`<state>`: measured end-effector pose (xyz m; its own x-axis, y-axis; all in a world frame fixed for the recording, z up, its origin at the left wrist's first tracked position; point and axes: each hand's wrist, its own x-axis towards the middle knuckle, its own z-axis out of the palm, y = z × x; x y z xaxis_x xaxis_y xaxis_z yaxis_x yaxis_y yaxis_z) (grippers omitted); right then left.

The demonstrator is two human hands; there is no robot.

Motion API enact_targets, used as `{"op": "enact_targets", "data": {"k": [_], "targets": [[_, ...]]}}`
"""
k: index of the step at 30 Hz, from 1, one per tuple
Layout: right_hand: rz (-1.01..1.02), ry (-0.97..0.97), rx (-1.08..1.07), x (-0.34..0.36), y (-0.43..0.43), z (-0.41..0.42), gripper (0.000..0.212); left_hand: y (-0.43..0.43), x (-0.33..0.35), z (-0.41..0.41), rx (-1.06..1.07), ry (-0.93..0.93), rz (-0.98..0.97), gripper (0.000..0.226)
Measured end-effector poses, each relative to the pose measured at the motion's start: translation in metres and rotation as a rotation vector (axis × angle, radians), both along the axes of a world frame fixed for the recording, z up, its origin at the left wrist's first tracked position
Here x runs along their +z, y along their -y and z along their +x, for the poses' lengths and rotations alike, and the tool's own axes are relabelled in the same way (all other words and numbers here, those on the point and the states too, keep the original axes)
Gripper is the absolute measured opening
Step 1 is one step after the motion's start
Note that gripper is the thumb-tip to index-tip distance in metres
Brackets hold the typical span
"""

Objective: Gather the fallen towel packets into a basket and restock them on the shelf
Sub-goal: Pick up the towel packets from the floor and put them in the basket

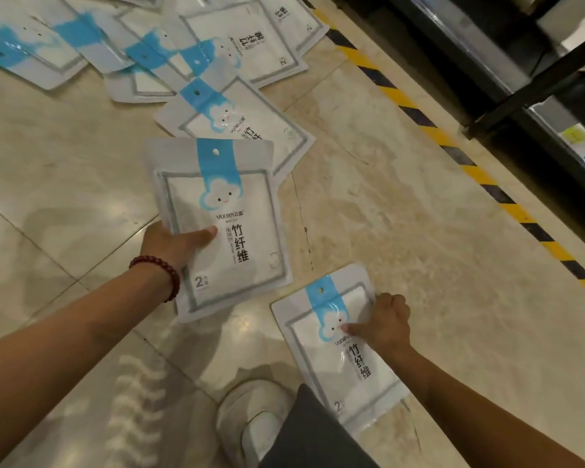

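Slippage risk: left hand (178, 246) pinches one glossy towel packet (247, 211), right hand (387, 324) a second packet (338, 376), each grip at one edge only.

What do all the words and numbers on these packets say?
"yunlei": on the upper packet in the left hand.
"竹纤维": same packet, and the lower packet the right hand grips.
"2": both packets' bottom corners.
Small print, shelf tags: too blurred.

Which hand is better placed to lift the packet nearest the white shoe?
Right. The right hand grips the shoe-side packet at its edge; the left hand is busy holding a second packet.
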<state>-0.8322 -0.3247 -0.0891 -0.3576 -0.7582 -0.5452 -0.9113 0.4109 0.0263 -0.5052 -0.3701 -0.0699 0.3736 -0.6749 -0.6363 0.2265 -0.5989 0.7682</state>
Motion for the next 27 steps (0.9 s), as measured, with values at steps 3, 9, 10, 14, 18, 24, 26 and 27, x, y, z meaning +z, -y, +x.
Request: {"op": "enact_targets", "data": {"k": [3,9,10,14,18,24,26,27], "targets": [[0.021,-0.07,0.124,0.002,0.009,0.006,0.074,-0.006,0.001,0.006,0.019,-0.009,-0.002,0.023],[-0.211,0.412,0.091,0.017,0.036,0.025,0.041,-0.017,0.001,0.025,0.075,0.003,-0.018,0.023],[-0.259,0.535,0.052,0.025,0.046,0.027,0.037,-0.017,0.002,0.028,0.095,0.013,-0.023,0.023],[-0.388,0.938,-0.158,0.059,0.082,0.049,0.031,-0.019,0.004,0.038,0.103,0.042,-0.03,0.024],[-0.47,1.0,-0.263,0.068,0.11,0.105,0.036,-0.017,0.01,0.052,0.06,-0.138,0.009,0.024],[-0.517,0.871,-0.053,0.088,0.124,0.21,0.041,-0.011,0.044,0.074,0.119,-0.174,-0.032,0.102],[-0.509,0.877,0.02,0.097,0.125,0.242,0.041,-0.009,0.059,0.084,0.107,-0.187,-0.044,0.12],[-0.503,0.884,0.057,0.102,0.125,0.256,0.04,-0.01,0.065,0.088,0.11,-0.187,-0.067,0.113]]}}
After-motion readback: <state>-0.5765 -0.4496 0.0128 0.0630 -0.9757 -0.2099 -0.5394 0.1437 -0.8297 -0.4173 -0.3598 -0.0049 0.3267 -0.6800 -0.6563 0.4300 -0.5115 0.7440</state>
